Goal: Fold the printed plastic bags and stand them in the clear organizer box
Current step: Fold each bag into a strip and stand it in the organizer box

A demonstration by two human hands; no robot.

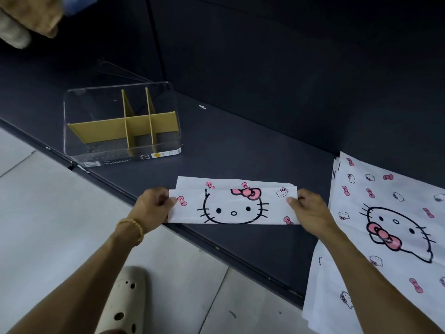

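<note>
Near: left hand (154, 203) and right hand (309, 208), fingers pinching the two short ends of the folded bag (233, 203) on the tabletop (240, 145) | bag: light, limp, slippery; best held at corners | box (120, 121): far left, no bags inside | flat bags (385, 225): right.

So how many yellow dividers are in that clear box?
3: one long divider running the box's length, and two short ones crossing it, a left one and a right one. None looks hidden.
</note>
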